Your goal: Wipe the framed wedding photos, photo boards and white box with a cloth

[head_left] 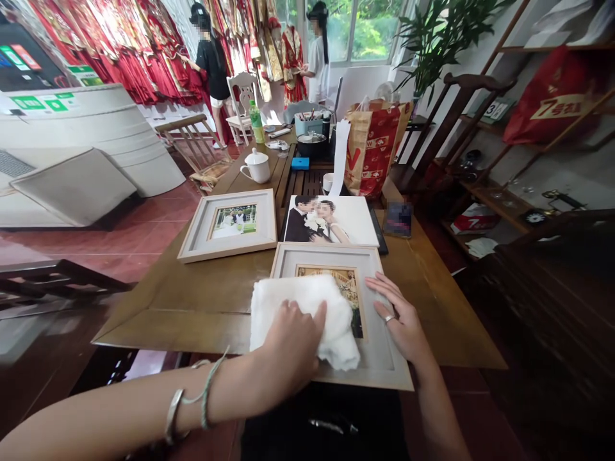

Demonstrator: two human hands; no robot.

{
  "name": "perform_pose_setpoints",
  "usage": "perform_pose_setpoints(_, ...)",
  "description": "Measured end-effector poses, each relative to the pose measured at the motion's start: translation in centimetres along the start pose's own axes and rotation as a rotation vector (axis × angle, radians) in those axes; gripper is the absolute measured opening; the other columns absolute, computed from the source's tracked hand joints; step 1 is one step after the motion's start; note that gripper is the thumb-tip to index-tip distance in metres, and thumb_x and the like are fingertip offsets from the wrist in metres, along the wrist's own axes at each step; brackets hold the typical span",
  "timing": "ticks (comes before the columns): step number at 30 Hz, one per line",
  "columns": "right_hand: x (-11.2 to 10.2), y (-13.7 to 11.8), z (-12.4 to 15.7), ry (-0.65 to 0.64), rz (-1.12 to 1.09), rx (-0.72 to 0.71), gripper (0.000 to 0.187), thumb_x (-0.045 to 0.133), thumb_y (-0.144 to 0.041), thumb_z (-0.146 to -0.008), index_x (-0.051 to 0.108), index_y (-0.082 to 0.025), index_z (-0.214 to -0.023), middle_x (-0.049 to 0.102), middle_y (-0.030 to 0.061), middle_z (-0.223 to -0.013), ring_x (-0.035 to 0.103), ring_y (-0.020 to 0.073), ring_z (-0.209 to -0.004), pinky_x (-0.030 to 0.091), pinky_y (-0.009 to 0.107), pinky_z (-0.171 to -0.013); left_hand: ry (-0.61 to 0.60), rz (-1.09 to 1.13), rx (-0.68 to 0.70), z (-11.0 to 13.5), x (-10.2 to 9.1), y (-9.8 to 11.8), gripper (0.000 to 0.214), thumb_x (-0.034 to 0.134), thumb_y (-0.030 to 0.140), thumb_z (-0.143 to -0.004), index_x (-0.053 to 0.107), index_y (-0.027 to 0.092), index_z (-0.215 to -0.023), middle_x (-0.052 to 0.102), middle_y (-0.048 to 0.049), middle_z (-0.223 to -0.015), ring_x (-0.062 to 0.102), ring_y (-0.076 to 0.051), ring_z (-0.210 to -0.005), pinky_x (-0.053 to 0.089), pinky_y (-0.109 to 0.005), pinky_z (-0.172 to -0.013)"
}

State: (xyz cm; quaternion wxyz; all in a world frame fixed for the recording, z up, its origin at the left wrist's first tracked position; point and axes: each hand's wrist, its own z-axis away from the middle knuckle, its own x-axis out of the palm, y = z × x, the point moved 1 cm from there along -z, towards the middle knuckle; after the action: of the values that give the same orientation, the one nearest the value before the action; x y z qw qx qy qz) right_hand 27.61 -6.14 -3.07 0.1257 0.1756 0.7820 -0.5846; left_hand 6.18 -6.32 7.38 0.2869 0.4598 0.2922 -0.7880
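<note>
Left hand (293,342), fingers curled, gripped a white cloth (300,299) atop the nearest picture frame (382,358) at the table's (192,310) six o'clock. Right hand (401,320) lay flat, released, on its three-o'clock border. Beyond, at eleven o'clock, sat a second frame (193,240).

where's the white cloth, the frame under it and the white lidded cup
white cloth (298,291), head view, upper middle of the bunched fabric
frame (382,362), head view, bare right border
white lidded cup (258,169), head view, cup body
</note>
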Motion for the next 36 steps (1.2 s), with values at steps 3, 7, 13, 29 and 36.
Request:
perform_pose_setpoints(3, 0.0, -0.1, 0.0, 0.004, -0.005, 0.004, 0.033, 0.047, -0.024, -0.090, 0.061, -0.027, -0.120, 0.057, 0.0057, -0.132, 0.036, 0.0238, -0.135, 0.026, 0.049, -0.113, 0.051, -0.060, -0.084, -2.3, -0.1, -1.1, 0.083, 0.066, 0.037, -0.075, 0.030, 0.011, -0.145, 0.062, -0.0257, -0.117, 0.054, -0.039, -0.116, 0.039, -0.051, -0.093)
perform_pose_setpoints(7, 0.0, -0.2, 0.0, 0.004, -0.013, 0.001, 0.034, 0.047, -0.025, -0.090, 0.060, -0.027, -0.122, 0.056, 0.0056, -0.133, 0.036, 0.0243, -0.135, 0.026, 0.051, -0.113, 0.117, -0.060, -0.062, -4.7, -0.4, -2.6, 0.082, 0.066, 0.029, -0.074, 0.028, 0.010, -0.145, 0.027, -0.0294, -0.148, 0.024, -0.043, -0.138, 0.028, -0.056, -0.104)
perform_pose_setpoints(13, 0.1, -0.1, 0.0, 0.002, -0.009, 0.004, 0.034, 0.048, -0.026, -0.089, 0.061, -0.027, -0.120, 0.057, 0.0050, -0.132, 0.036, 0.0243, -0.135, 0.027, 0.049, -0.112, 0.026, -0.002, 0.075, -1.4, 0.3, -0.8, 0.076, 0.060, 0.019, -0.076, 0.029, 0.001, -0.143, 0.036, -0.0338, -0.141, 0.036, -0.044, -0.132, 0.042, -0.051, -0.096)
perform_pose_setpoints(29, 0.1, -0.3, 0.0, 0.013, -0.018, 0.009, 0.033, 0.048, -0.025, -0.089, 0.061, -0.027, -0.120, 0.057, 0.0058, -0.132, 0.036, 0.0252, -0.134, 0.027, 0.051, -0.112, 0.161, 0.124, 0.071, -4.9, 0.2, -1.8, 0.093, 0.066, 0.022, -0.073, 0.013, 0.009, -0.148, 0.006, -0.0311, -0.152, 0.000, -0.044, -0.140, 0.019, -0.060, -0.109)
perform_pose_setpoints(36, 0.1, -0.1, 0.0, 0.006, -0.008, 0.007, 0.034, 0.048, -0.026, -0.089, 0.061, -0.027, -0.121, 0.057, 0.0059, -0.132, 0.036, 0.0254, -0.135, 0.027, 0.052, -0.112, 0.057, 0.162, 0.128, -4.8, -0.9, -1.4, 0.080, 0.063, 0.020, -0.075, 0.027, 0.016, -0.146, 0.021, -0.0292, -0.150, 0.018, -0.048, -0.137, 0.031, -0.062, -0.101)
